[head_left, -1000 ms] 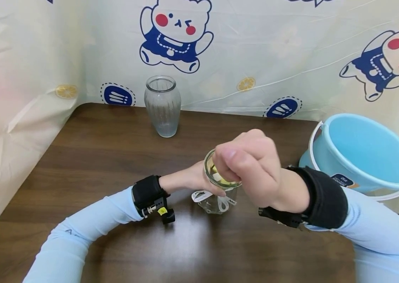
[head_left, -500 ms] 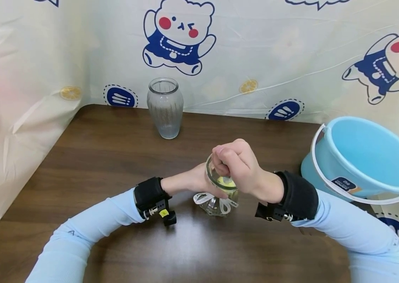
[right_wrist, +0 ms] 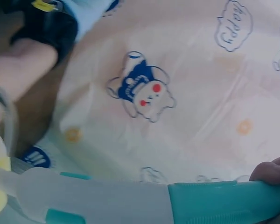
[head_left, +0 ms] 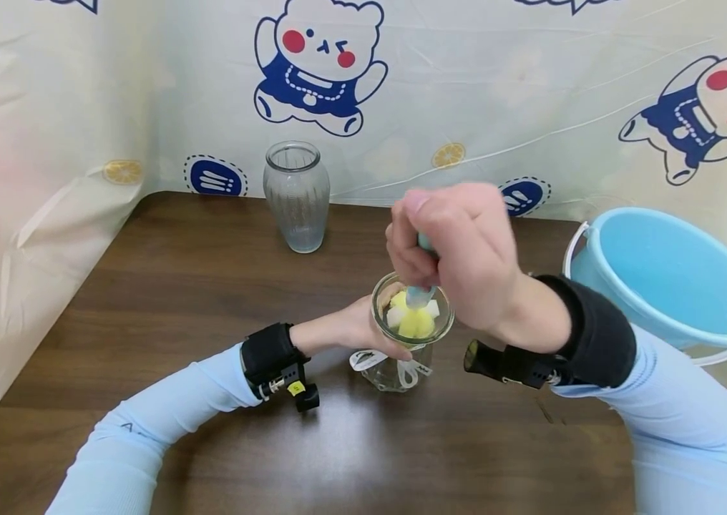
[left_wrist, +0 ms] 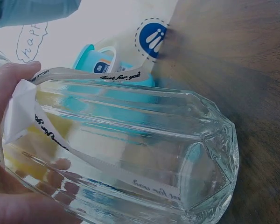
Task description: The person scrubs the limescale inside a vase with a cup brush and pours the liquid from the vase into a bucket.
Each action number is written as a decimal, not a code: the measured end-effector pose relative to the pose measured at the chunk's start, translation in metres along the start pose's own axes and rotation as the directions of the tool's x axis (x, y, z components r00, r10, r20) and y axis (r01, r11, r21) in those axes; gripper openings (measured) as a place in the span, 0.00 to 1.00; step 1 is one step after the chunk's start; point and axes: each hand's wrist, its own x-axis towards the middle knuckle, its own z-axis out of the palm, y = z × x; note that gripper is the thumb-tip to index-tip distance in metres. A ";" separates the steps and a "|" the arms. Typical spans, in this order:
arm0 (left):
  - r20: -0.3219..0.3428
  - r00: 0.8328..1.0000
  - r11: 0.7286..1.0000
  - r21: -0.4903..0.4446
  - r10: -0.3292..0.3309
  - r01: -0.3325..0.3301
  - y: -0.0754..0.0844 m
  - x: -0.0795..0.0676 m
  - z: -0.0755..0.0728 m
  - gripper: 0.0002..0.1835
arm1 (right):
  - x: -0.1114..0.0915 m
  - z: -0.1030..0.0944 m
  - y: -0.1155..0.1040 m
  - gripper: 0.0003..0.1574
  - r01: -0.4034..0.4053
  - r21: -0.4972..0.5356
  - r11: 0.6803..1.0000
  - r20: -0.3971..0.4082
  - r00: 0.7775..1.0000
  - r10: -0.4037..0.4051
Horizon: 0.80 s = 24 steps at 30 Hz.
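Note:
In the head view my left hand (head_left: 360, 325) grips a clear glass vase (head_left: 396, 375) round its neck, the thumb at the near side. A white ribbon (left_wrist: 91, 74) printed with "Just for you" is tied about the vase. Above the mouth, my right hand (head_left: 466, 250) is curled round the teal and white handle (right_wrist: 214, 200) of a sponge bottle brush. The brush's yellow and white sponge head (head_left: 413, 320) sits just within the vase's rim. In the left wrist view, blurred yellow shows through the glass near the neck; the lower part holds only the ribbon's reflection.
A second clear, ribbed glass vase (head_left: 297, 207) stands upright at the back of the dark wooden table (head_left: 222, 265). To the right is a light blue bucket (head_left: 615, 304) with a white handle. A printed sheet (head_left: 466, 86) with cartoon bears hangs behind and at the sides.
My right hand first went down to the vase's mouth, then rose, drawing the brush up so that its sponge and handle show more. The left hand and vase have stayed in place.

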 end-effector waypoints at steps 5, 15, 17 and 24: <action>-0.030 0.999 0.999 0.045 -0.027 0.028 -0.001 0.000 0.001 0.46 | 0.022 0.018 -0.059 0.27 0.066 -0.041 0.997 -0.083 0.994 -0.069; -0.038 0.999 0.998 0.056 -0.028 0.030 -0.002 -0.001 -0.002 0.45 | 0.027 0.014 -0.049 0.28 -0.024 -0.123 0.992 -0.079 0.997 0.014; -0.026 1.000 0.999 0.047 -0.017 0.019 -0.002 0.000 -0.002 0.43 | 0.027 0.013 -0.039 0.27 -0.059 -0.128 0.990 -0.080 0.996 0.049; 0.032 0.999 0.999 -0.043 0.016 -0.015 -0.002 0.001 -0.002 0.43 | -0.002 0.014 0.007 0.26 -0.331 -0.118 0.936 -0.174 0.935 0.309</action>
